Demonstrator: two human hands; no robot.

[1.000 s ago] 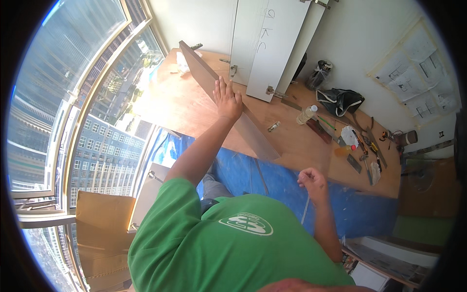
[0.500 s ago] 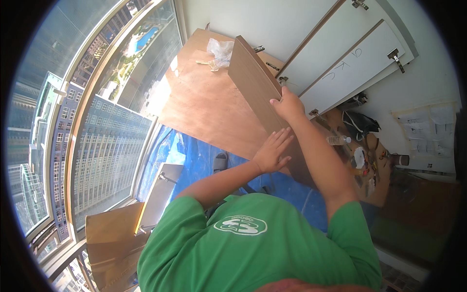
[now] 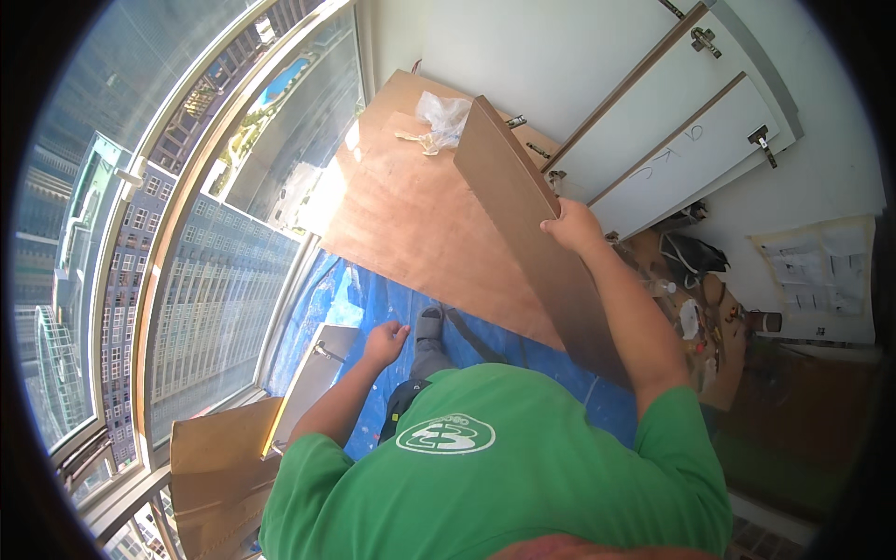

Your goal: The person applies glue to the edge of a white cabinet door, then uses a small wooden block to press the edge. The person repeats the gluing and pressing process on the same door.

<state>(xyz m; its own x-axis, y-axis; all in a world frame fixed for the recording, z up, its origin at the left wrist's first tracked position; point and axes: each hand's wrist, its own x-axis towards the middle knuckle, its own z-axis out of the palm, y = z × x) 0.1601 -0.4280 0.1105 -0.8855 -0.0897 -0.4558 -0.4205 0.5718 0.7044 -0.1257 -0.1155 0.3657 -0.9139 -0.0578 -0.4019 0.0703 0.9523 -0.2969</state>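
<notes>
A long brown wood-grain cabinet panel stands on edge in front of me, tilted. My right hand grips its upper right edge, with the thumb on the brown face and the other fingers hidden behind. Away from the panel, my left hand hangs above the blue sheet with its fingers curled in a loose fist, and I see nothing in it. Beneath the panel lies a wide plywood sheet, bearing a crumpled clear plastic bag near its far end.
White door panels with hinges lean on the wall at right. Tools, a black bag and a brown cup lie beyond my right arm. Blue sheeting covers the floor. At left are windows, a white panel and cardboard.
My left hand has come off the panel's face and swung down to the left, its fingers curling in. The right hand keeps its hold on the panel's edge.
</notes>
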